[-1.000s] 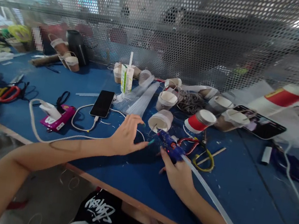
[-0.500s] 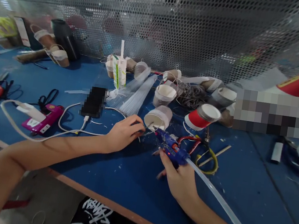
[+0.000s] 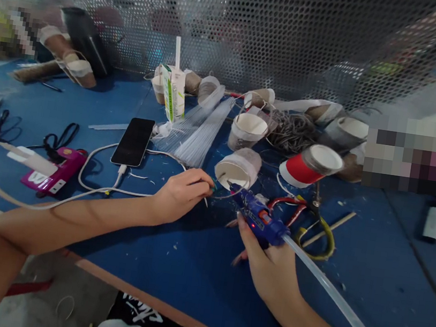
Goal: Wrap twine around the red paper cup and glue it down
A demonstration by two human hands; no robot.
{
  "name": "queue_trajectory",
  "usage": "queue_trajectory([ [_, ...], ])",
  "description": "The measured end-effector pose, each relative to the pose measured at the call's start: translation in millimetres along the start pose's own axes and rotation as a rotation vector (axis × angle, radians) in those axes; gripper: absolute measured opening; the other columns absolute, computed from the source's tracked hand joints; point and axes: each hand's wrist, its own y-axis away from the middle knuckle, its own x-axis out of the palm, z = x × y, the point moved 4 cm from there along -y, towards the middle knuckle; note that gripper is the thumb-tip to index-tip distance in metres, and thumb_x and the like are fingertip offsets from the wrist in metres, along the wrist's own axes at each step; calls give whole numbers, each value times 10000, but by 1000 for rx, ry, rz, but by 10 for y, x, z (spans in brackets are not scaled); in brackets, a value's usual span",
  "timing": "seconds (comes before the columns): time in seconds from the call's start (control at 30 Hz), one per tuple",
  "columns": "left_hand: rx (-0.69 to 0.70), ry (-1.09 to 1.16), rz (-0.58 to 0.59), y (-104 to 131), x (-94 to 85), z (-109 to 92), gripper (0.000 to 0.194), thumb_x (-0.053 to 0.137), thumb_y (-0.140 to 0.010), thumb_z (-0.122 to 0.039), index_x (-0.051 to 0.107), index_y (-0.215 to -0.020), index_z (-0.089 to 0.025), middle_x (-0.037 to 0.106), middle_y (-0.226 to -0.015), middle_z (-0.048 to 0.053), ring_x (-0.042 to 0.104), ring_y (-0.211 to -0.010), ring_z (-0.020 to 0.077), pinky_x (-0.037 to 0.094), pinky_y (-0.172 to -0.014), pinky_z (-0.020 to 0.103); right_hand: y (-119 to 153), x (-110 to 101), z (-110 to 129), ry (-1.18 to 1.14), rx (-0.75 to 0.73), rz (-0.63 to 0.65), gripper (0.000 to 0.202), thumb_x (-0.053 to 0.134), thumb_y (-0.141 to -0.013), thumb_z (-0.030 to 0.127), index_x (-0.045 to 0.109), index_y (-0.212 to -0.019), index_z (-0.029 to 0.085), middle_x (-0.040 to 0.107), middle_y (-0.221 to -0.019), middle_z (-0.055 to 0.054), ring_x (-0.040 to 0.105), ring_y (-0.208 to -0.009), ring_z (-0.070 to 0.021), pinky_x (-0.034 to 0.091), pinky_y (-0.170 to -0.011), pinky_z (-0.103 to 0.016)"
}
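Observation:
My right hand [image 3: 273,271] is wrapped round a blue hot glue gun [image 3: 261,218], which has a small red light lit. A long translucent glue stick [image 3: 330,287] runs out of its back. The nozzle points into the mouth of a small whitish bucket [image 3: 244,162] lying tilted on its side. Close by on the left, the fingers of my left hand [image 3: 185,194] are pinched together at a thin cord handle [image 3: 229,196] that curves from the bucket. A pale tip pokes out below those fingers; what it belongs to is unclear.
Scissors with yellow and red handles [image 3: 323,238] and a thin stick [image 3: 334,226] lie right of the glue gun. Behind are another small bucket [image 3: 249,127], a red-banded roll [image 3: 302,167] and clear strips [image 3: 201,139]. Leftward lie a phone [image 3: 134,141], its cable and a magenta power strip [image 3: 57,176].
The camera view has shifted slightly. Against the bucket, the glue gun's nozzle stays at its mouth, and the cord handle now shows as a wider curve below the rim. Both hands keep their grips.

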Motion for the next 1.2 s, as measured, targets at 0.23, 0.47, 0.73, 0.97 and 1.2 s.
queue_trajectory([
  [0.23,23,29,-18,-5,-23,-20,164,547,-927,-76,573,-785,-154,667,-870,34,634,-756,83,554,-691,180,15,16,21,-2,28,-12,291,649,-734,484,654,-737,193,620,-535,-28,572,-360,-178,526,-349,-306],
  [0.47,8,90,-42,-7,-33,-1,178,560,-914,-65,549,-764,-160,618,-823,8,605,-713,70,535,-650,170,-17,22,22,21,-46,30,242,645,-781,441,633,-756,201,564,-480,9,568,-361,-166,515,-359,-282],
  [0.73,-33,131,-45,8,-40,13,204,576,-874,-23,531,-734,-164,584,-782,-7,570,-669,65,506,-609,161,-48,30,-85,10,2,83,316,670,-797,503,605,-676,218,485,-411,35,521,-320,-161,492,-314,-283],
  [0.97,-56,124,-28,35,-20,21,241,549,-836,37,510,-711,-165,578,-780,-12,569,-671,60,503,-621,156,-50,23,-104,36,37,116,330,666,-779,490,573,-603,227,554,-433,1,528,-323,-165,491,-318,-286],
  [1.2,-98,90,14,44,-6,29,243,485,-799,60,519,-704,-161,572,-770,-7,574,-675,67,492,-611,154,-94,14,-59,173,-44,118,320,637,-812,455,584,-582,240,559,-436,-1,573,-360,-173,527,-391,-289],
])
